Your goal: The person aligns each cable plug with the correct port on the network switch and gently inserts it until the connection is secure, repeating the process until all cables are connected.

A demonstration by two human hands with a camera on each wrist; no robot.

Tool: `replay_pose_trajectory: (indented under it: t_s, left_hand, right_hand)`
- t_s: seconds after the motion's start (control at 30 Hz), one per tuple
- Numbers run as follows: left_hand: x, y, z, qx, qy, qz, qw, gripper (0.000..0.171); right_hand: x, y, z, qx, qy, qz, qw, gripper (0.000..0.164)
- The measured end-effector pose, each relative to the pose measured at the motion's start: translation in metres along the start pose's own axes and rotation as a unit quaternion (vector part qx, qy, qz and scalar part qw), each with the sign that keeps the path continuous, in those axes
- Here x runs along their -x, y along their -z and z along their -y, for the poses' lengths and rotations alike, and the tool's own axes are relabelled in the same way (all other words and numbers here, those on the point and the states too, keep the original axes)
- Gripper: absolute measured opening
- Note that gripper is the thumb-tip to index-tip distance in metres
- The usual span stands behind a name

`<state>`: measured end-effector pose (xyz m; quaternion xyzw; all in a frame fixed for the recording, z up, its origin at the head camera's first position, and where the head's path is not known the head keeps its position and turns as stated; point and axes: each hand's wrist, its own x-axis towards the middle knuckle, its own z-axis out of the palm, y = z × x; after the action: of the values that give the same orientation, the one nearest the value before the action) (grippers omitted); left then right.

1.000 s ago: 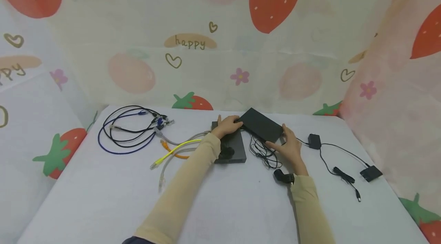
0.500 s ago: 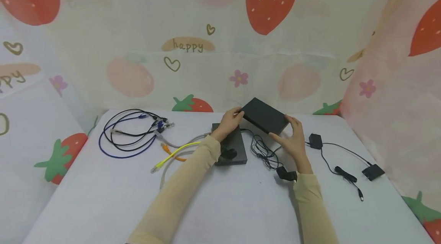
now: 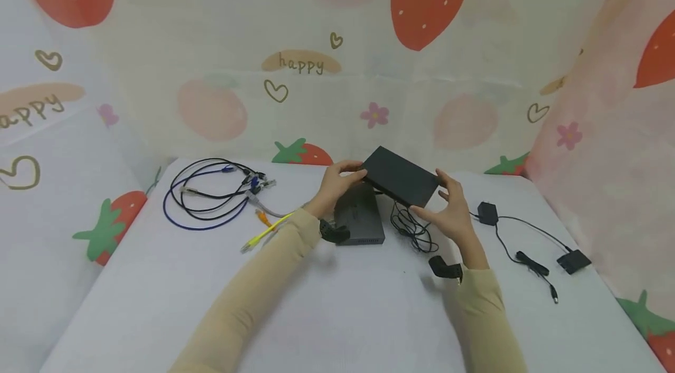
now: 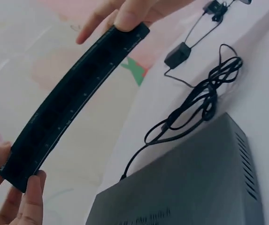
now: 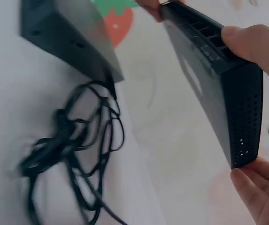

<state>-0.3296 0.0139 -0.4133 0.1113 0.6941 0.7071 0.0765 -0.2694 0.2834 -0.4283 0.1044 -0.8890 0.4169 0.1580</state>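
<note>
Both hands hold up a thin black network switch [image 3: 402, 177], tilted, over the far part of the table. My left hand [image 3: 337, 184] pinches its left end, thumb in front. My right hand [image 3: 449, 209] grips the right end between thumb and fingers. A row of ports along one long edge shows in the right wrist view, where vent holes dot the end of the black switch [image 5: 242, 122]. Below the left hand, a larger dark grey metal box [image 3: 364, 222] lies on the table, vent slots on its side, with a black cord [image 4: 134, 161] running from it.
Black cord lies bundled [image 3: 413, 231] right of the grey box. Further right are a power adapter [image 3: 487, 214] and a small black block [image 3: 573, 262] on thin leads. At left, black and blue cables [image 3: 203, 197] lie coiled; a yellow cable [image 3: 269, 232] is partly behind the left arm.
The black switch has risen from low beside the grey box, held in both hands. My left wrist has shifted left, uncovering more of the box's top.
</note>
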Motion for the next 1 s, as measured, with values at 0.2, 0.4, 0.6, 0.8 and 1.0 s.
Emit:
replay_pose_trajectory:
  t_s: [0.2,0.4,0.6,0.8,1.0]
  left_hand:
    - [0.019,0.021,0.005,-0.056,-0.019,0.032,0.9978,0.036]
    - [0.043,0.040,0.007,-0.098,-0.007,0.072,0.9925,0.041]
    - [0.065,0.055,0.007,-0.119,0.011,0.088,0.9889,0.062]
    - [0.084,0.068,0.008,-0.134,0.054,0.146,0.9787,0.075]
    - [0.108,0.079,0.014,-0.154,0.093,0.202,0.9627,0.080]
  right_hand:
    - [0.018,-0.005,0.013,0.053,0.040,0.018,0.998,0.106]
    - [0.035,-0.011,0.029,0.117,0.051,0.040,0.991,0.106]
    - [0.051,-0.020,0.042,0.125,0.068,0.071,0.987,0.107]
    - [0.066,-0.027,0.043,0.131,0.087,0.107,0.982,0.106]
    - [0.081,-0.031,0.044,0.133,0.122,0.147,0.973,0.108]
